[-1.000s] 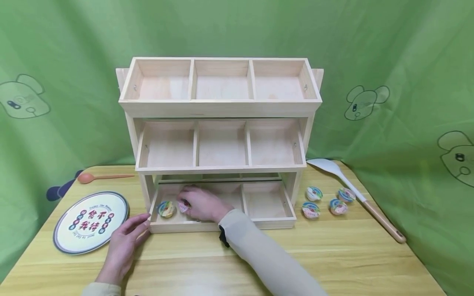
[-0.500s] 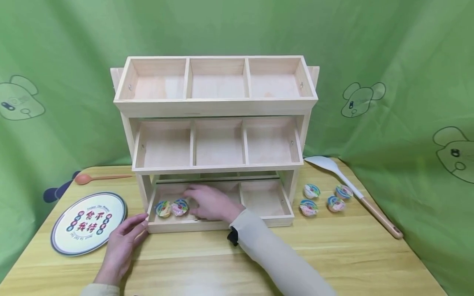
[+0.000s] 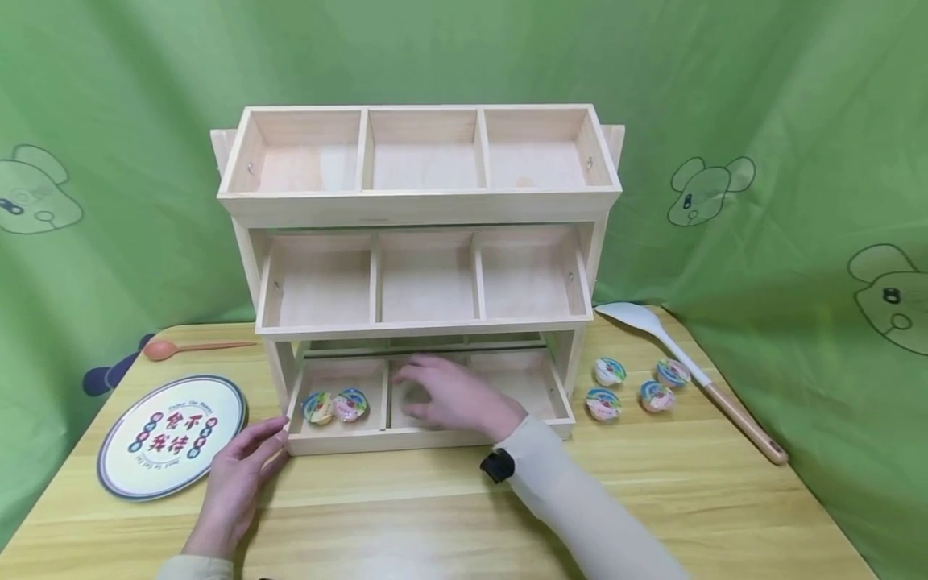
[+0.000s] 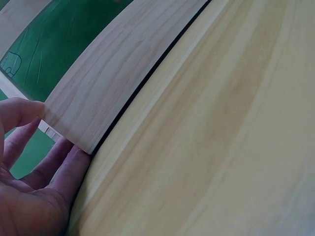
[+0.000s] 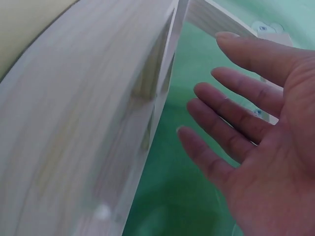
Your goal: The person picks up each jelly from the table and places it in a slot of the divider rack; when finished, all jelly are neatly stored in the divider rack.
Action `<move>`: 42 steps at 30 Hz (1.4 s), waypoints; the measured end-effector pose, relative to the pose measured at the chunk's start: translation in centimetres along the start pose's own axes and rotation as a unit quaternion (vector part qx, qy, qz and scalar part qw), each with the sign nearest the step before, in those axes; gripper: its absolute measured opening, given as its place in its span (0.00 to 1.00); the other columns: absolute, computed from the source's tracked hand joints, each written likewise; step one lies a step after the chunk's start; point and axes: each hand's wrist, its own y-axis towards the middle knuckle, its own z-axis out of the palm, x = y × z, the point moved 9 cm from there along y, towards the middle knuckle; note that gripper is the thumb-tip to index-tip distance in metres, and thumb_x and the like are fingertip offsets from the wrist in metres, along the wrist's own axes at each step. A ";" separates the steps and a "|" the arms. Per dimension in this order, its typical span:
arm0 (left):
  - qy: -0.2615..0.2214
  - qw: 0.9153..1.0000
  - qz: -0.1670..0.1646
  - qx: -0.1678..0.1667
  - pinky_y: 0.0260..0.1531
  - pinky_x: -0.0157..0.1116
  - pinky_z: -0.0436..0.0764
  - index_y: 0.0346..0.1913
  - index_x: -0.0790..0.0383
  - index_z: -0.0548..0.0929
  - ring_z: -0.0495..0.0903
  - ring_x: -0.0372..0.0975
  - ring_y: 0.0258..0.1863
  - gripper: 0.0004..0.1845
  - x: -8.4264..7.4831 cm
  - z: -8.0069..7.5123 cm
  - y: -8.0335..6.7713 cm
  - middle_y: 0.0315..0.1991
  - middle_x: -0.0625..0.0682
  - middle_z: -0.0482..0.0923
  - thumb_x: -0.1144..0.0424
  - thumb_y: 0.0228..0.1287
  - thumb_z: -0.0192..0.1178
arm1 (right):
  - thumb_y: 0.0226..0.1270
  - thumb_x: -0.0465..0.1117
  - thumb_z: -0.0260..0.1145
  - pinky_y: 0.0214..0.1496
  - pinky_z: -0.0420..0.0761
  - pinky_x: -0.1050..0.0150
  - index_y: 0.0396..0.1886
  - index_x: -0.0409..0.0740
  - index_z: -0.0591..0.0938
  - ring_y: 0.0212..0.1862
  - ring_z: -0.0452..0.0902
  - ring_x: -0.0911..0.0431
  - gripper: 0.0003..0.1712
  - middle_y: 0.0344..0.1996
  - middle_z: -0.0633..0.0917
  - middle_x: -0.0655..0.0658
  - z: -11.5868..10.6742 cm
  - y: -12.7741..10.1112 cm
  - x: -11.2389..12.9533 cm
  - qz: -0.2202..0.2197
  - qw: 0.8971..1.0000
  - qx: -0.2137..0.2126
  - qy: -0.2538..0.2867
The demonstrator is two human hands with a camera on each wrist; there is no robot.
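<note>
Inside the rack's bottom tray (image 3: 428, 439), two small cups (image 3: 335, 406) sit side by side in the left compartment, lids up, their row running left-right; four cups (image 3: 633, 385) wait on the table (image 3: 449, 515); right hand (image 3: 453, 395) hovers over the middle compartment, fingers spread, holding nothing; left hand (image 3: 235, 483), fingers relaxed, touches the tray's corner.

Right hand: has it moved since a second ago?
Yes. The right hand has shifted rightward, from the bottom tray's left compartment by the two cups to its middle compartment, empty.
</note>
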 end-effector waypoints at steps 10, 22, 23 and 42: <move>-0.001 1.000 -0.001 -0.001 0.50 0.37 0.75 0.52 0.66 0.75 0.74 0.39 0.48 0.20 -0.2 0.0 -0.1 0.49 0.48 0.71 0.65 0.55 0.62 | 0.56 0.48 0.65 0.62 0.64 0.55 0.56 0.51 0.72 0.58 0.64 0.53 0.26 0.57 0.70 0.51 -1.8 -3.1 -2.1 0.014 0.998 -0.031 0.047; -0.001 1.000 0.003 0.007 0.50 0.37 0.74 0.53 0.66 0.73 0.73 0.39 0.50 0.21 -0.1 0.1 0.1 0.49 0.48 0.71 0.65 0.56 0.62 | 0.54 0.46 0.67 0.58 0.70 0.60 0.52 0.49 0.75 0.54 0.68 0.57 0.24 0.51 0.74 0.52 -3.6 -6.5 -4.5 0.020 0.995 -0.086 0.036; -0.001 1.000 0.002 0.006 0.50 0.36 0.75 0.53 0.66 0.74 0.73 0.39 0.50 0.22 -0.1 0.1 0.1 0.49 0.48 0.71 0.64 0.55 0.62 | 0.54 0.46 0.67 0.58 0.70 0.60 0.53 0.49 0.75 0.54 0.68 0.57 0.25 0.51 0.74 0.53 -3.7 -6.8 -4.7 0.024 0.995 -0.087 0.036; 0.001 1.000 0.009 0.013 0.50 0.37 0.75 0.54 0.67 0.72 0.74 0.40 0.50 0.23 -0.2 -0.1 0.1 0.49 0.48 0.72 0.65 0.55 0.62 | 0.55 0.47 0.67 0.59 0.68 0.51 0.54 0.47 0.74 0.56 0.66 0.51 0.26 0.54 0.73 0.47 -4.7 -11.7 -8.8 0.075 0.990 -0.113 0.026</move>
